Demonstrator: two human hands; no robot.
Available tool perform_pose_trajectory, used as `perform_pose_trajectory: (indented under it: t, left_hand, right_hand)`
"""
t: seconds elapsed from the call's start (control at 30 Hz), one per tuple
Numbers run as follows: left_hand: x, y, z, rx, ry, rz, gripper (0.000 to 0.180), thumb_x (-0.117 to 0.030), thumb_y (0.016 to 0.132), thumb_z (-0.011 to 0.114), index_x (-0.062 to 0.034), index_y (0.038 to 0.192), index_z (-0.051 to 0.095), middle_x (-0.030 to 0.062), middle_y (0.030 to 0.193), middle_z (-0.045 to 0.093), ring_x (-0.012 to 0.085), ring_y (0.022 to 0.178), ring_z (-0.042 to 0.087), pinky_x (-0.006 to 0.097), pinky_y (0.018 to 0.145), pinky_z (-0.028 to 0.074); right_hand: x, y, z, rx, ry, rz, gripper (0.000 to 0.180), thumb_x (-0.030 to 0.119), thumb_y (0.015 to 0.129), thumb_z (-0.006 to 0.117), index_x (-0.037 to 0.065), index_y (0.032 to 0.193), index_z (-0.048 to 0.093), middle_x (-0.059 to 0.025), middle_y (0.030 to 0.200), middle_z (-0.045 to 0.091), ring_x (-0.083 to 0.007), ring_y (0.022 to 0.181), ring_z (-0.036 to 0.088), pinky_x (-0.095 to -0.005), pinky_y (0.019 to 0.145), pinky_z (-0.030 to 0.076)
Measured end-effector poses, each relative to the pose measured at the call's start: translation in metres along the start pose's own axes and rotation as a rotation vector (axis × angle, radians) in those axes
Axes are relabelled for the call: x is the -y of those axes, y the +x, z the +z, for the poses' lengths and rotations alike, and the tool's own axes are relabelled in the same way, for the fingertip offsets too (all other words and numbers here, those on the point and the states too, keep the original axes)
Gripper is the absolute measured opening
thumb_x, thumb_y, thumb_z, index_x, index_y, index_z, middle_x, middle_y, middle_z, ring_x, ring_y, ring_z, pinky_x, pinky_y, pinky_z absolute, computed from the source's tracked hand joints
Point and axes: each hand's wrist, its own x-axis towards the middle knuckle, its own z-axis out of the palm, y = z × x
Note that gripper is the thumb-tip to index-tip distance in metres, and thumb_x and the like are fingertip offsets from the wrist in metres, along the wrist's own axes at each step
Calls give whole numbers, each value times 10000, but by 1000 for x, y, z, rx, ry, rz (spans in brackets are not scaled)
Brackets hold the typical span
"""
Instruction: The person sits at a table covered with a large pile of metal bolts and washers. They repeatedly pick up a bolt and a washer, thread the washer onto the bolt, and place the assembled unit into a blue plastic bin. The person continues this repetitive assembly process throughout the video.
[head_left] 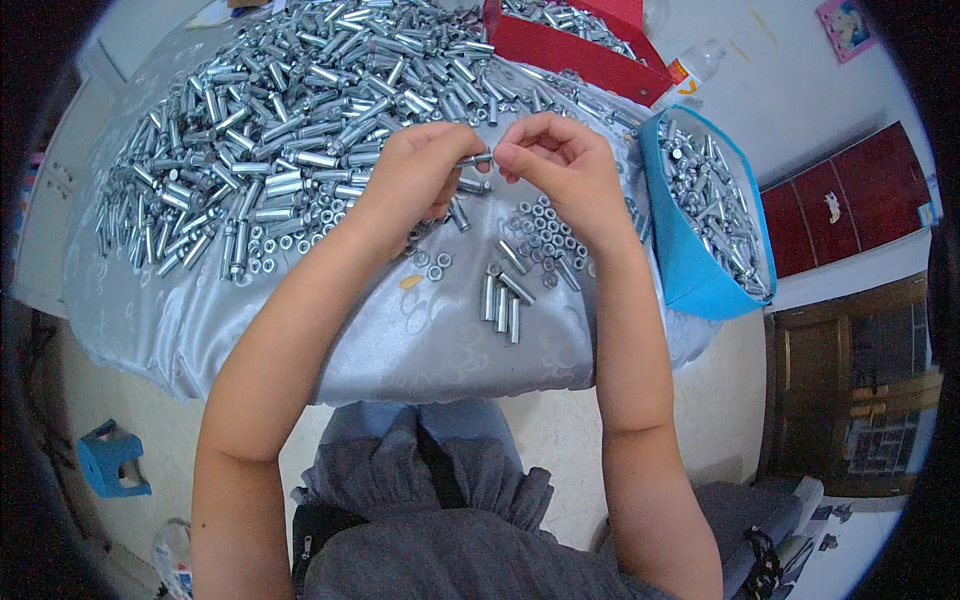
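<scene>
My left hand (pixel 420 178) is closed around a silver expansion bolt (pixel 477 159), whose end points right between thumb and forefinger. Close to that end, my right hand (pixel 568 172) has its thumb and forefinger pinched together; whatever small piece they hold is too hidden to name. Below the hands lie loose hex nuts (pixel 545 228) in a cluster, with a few more nuts (pixel 438 262) further left. Several metal sleeves (pixel 501 305) lie side by side on the silvery tablecloth (pixel 430 350). A big heap of expansion bolts (pixel 300 130) spreads over the table's left and far side.
On the right stands a blue fabric bin (pixel 680 240) filled with bolts. A red box (pixel 545 45) with more bolts sits at the far edge, beside a clear plastic bottle (pixel 698 66). A blue stool (pixel 113 460) is on the floor at the left.
</scene>
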Motion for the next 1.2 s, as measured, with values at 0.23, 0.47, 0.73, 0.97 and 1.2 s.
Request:
perform_pose_trajectory:
  t: [0.23, 0.47, 0.73, 0.97, 1.2]
  left_hand:
    - [6, 3, 0, -61, -93, -19, 200, -244, 807, 500, -114, 660, 460, -73, 499, 286, 42, 401, 241, 215, 377, 176]
    - [0, 0, 6, 11, -119, -47, 257, -340, 822, 538, -97, 739, 523, -73, 503, 301, 31, 402, 255, 199, 368, 190]
    - [1, 1, 2, 120, -100, -32, 319, -380, 817, 555, -63, 841, 582, -73, 494, 309, 23, 396, 269, 188, 364, 206]
    - [2, 2, 3, 142, -58, -48, 236, -332, 836, 540, -101, 786, 532, -71, 511, 309, 33, 411, 259, 198, 371, 194]
    - [4, 5, -1, 189, -202, -82, 216, -313, 837, 544, -109, 781, 503, -84, 526, 278, 30, 423, 237, 194, 378, 188]
  right_hand:
    - [2, -2, 9, -53, -180, 33, 152, 87, 752, 647, -5, 872, 629, -40, 797, 621, -73, 706, 554, -196, 633, 444]
    - [2, -2, 7, -69, -145, 24, 174, 85, 746, 653, -4, 891, 618, -40, 808, 622, -71, 725, 553, -200, 656, 443]
    - [0, -1, 2, 17, -97, -14, 159, 64, 740, 655, -3, 873, 600, -27, 783, 606, -65, 721, 547, -193, 647, 440]
    - [1, -1, 0, -29, -265, 12, 161, 38, 746, 640, 1, 895, 594, -9, 787, 588, -53, 721, 530, -186, 649, 434]
    - [-1, -2, 2, -23, -236, 6, 214, 86, 757, 645, 25, 959, 612, 25, 745, 561, -34, 673, 487, -166, 604, 400]
